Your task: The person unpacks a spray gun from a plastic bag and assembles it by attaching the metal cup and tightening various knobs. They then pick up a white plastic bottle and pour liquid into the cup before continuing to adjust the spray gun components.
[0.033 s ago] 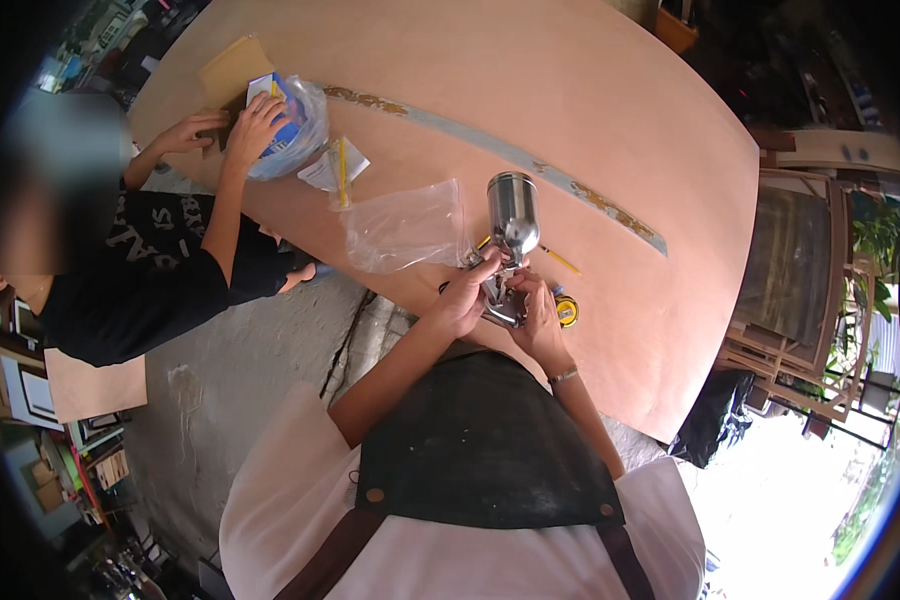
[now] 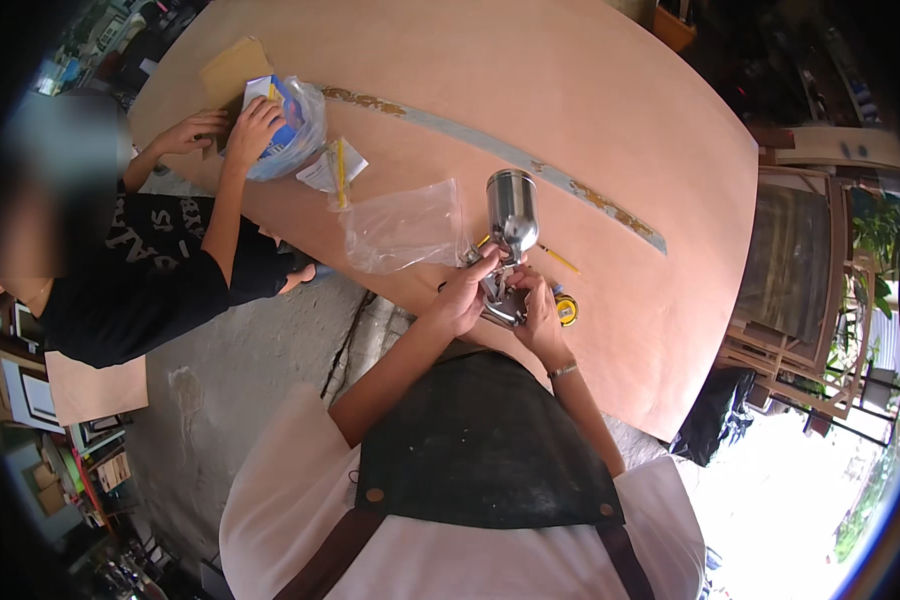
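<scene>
Between fingers [image 2: 484,266], a spray gun [image 2: 513,222].

A head-worn fisheye looks down from near onto both hands [image 2: 460,305].

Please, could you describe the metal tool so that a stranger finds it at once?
Over the near edge of the large tan board, the left hand and right hand hold the metal tool. Its rounded, shiny silver cup sets it apart from the yellow pencil and yellow tape measure nearby.
</scene>
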`<state>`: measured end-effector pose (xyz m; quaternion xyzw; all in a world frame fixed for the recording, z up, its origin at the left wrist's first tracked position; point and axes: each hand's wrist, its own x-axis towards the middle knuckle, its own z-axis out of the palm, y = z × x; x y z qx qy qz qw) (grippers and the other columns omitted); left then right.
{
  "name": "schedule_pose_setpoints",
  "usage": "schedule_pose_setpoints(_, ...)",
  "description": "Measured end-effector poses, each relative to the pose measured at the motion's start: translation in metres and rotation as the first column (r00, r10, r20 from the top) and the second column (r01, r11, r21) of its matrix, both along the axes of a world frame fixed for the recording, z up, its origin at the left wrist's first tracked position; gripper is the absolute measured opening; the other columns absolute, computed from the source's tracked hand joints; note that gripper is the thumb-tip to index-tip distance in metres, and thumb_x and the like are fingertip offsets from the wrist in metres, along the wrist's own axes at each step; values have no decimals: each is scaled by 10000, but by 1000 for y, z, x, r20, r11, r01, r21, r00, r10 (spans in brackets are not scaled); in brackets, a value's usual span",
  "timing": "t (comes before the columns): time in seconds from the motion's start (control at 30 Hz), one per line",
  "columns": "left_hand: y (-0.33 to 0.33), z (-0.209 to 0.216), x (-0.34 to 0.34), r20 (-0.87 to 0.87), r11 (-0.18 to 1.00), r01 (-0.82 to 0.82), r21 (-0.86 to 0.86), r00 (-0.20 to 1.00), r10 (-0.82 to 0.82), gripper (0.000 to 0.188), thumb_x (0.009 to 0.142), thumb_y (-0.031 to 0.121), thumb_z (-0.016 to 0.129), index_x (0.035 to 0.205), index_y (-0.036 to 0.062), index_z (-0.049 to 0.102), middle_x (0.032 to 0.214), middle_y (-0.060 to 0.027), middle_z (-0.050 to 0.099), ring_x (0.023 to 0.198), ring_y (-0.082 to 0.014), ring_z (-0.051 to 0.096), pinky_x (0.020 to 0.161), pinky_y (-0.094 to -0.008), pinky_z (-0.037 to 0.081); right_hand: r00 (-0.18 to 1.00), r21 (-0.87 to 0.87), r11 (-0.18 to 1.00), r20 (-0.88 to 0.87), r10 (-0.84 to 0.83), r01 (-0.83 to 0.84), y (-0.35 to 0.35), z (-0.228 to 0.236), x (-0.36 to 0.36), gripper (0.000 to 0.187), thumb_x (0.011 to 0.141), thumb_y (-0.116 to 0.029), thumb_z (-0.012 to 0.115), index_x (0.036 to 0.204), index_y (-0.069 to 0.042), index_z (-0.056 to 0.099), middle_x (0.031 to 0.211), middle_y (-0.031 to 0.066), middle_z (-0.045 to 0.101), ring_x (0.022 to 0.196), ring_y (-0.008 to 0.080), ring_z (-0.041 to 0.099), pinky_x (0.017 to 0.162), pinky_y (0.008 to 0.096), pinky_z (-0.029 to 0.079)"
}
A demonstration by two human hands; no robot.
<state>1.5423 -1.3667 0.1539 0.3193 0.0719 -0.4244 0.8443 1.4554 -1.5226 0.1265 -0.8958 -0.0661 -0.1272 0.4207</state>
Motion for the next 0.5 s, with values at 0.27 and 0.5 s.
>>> schedule_pose_setpoints(0.27,8,-12,6,-103,993,77,-87,991,-86,413,1037,369,477,1348,98,491,1326,-123,593,1106,-246,646,922,-432,558,995,-136,988,-69,67,-76,-13,30,6,437,709,-49,736,1095,-73,531,1098,109,603,839,346,668,662,441,545)
schedule_pose_setpoints(0.5,9,-22,-10,29,988,-71,-139,997,75,637,1006,508,462,1414,19,437,1473,-162,464,1347,-306,464,1134,-470,375,985,-317,941,-158,68,-116,5,44,-5,315,724,-77,733,999,-43,583,1226,129,570,744,340,678,608,435,569)
